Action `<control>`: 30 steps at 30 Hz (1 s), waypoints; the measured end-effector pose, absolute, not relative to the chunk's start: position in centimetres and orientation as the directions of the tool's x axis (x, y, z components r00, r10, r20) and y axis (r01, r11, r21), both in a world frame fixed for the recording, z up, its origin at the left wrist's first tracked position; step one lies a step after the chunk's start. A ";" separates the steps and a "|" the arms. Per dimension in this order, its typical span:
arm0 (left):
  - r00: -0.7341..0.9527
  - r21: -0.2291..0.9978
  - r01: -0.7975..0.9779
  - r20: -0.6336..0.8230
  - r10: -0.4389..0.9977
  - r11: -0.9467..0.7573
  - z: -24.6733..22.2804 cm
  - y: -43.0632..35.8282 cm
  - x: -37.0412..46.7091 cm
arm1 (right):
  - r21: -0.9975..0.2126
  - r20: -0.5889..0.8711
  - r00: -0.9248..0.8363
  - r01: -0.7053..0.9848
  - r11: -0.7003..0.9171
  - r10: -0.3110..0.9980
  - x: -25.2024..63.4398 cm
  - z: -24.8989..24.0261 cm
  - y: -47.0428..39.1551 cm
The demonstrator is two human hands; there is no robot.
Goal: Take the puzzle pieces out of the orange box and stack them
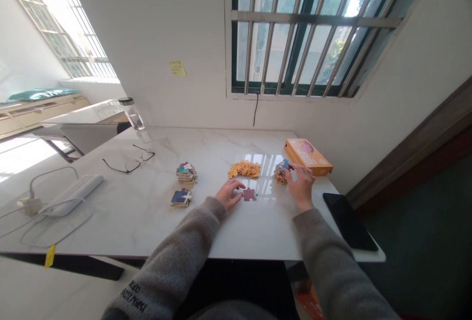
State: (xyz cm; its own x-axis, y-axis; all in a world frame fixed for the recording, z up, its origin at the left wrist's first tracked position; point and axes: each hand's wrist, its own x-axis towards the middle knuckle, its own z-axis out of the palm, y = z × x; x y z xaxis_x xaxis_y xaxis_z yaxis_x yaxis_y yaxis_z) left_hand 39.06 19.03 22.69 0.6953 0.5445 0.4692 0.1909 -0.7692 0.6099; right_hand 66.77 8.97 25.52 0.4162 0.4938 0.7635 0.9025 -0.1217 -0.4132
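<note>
On the white marbled table lies a flat mauve puzzle piece (249,194). My left hand (230,193) rests just left of it, fingers apart and fingertips by its edge. At the right stack of puzzle pieces (280,176), my right hand (301,185) pinches a blue puzzle piece (284,164) at the top; part of the stack is hidden behind the fingers. Orange puzzle pieces (244,168) lie heaped between the two hands, farther back. To the left stand a taller stack of puzzle pieces (186,175) and a lower stack with a dark blue top piece (180,197).
An orange box (308,156) lies behind my right hand. A black phone or tablet (348,221) sits at the table's right edge. Eyeglasses (133,163), a clear bottle (132,114) and a white power strip with cables (75,194) occupy the left side. A wall with a barred window stands behind.
</note>
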 end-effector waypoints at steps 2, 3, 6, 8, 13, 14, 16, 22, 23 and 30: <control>0.705 0.590 0.200 0.468 0.533 -0.782 22.7 19.1 39.1 | -0.424 0.743 0.435 0.894 -0.146 0.509 67.3 25.3 9.2; 0.710 0.580 0.205 0.466 0.528 -0.788 22.7 19.1 39.1 | -0.426 0.736 0.434 0.893 -0.143 0.520 67.3 25.2 9.3; 0.720 0.560 0.216 0.462 0.518 -0.800 22.5 19.2 39.2 | -0.439 0.722 0.434 0.889 -0.128 0.539 67.2 25.0 9.6; 0.724 0.550 0.224 0.459 0.515 -0.804 22.2 19.3 39.3 | -0.455 0.709 0.452 0.880 -0.140 0.541 67.1 24.9 9.7; 0.733 0.504 0.278 0.438 0.520 -0.817 22.0 19.1 39.5 | -0.486 0.674 0.482 0.860 -0.155 0.560 67.3 24.4 9.8; 0.734 0.496 0.295 0.429 0.526 -0.817 22.1 19.0 39.6 | -0.489 0.671 0.482 0.859 -0.152 0.563 67.4 24.4 9.9; 0.737 0.483 0.324 0.411 0.537 -0.813 22.3 18.9 39.6 | -0.482 0.677 0.478 0.863 -0.153 0.560 67.5 24.4 9.9; 0.750 0.451 0.378 0.363 0.553 -0.808 22.8 18.6 39.8 | -0.400 0.783 0.384 0.913 -0.077 0.488 65.1 25.4 9.3; 0.751 0.449 0.382 0.358 0.555 -0.808 22.8 18.6 39.8 | -0.381 0.789 0.340 0.924 -0.027 0.512 64.2 25.4 9.2; 0.766 0.393 0.367 0.387 0.514 -0.843 22.8 18.5 39.8 | -0.405 0.593 -0.011 0.860 0.309 0.805 58.7 24.3 8.7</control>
State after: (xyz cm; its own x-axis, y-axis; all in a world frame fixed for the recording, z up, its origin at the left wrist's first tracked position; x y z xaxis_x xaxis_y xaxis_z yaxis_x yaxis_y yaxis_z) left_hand 39.78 18.47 22.81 0.7655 0.5139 0.3871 0.3671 -0.8430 0.3931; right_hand 58.70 8.68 24.34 -0.0108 0.8054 0.5927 0.8604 0.3095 -0.4049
